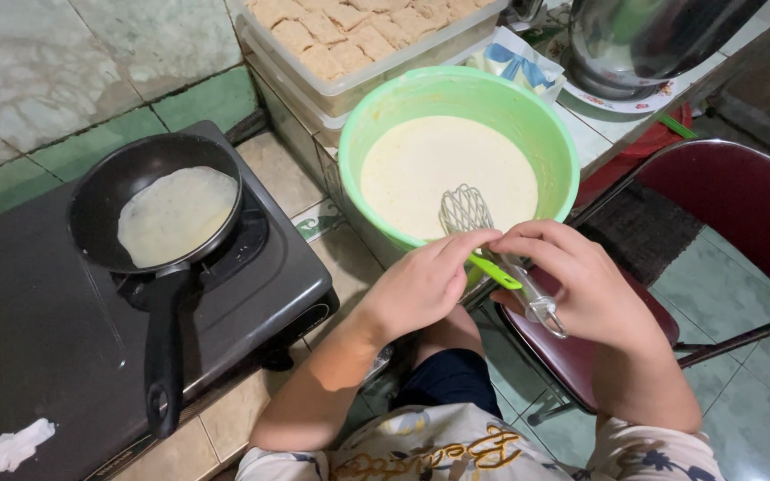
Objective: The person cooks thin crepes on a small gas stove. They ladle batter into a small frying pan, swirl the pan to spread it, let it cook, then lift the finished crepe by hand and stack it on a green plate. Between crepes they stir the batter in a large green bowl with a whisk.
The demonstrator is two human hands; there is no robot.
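A green bowl (545,134) of pale batter sits in front of me. A wire whisk (465,210) rests with its head in the batter and its handle over the near rim. My right hand (581,285) grips that handle. My left hand (425,281) touches the bowl's near rim beside the whisk, its fingers by a green utensil handle (495,272). To the left, a black frying pan (100,200) stands on a dark stove (46,312), with a thin pale crepe (176,214) in it.
Stacked clear tubs of tan squares (349,36) stand behind the bowl. A metal pot (643,40) is at the top right. A dark red chair (741,205) stands at the right on the tiled floor. A crumpled white tissue (11,445) lies on the stove's near corner.
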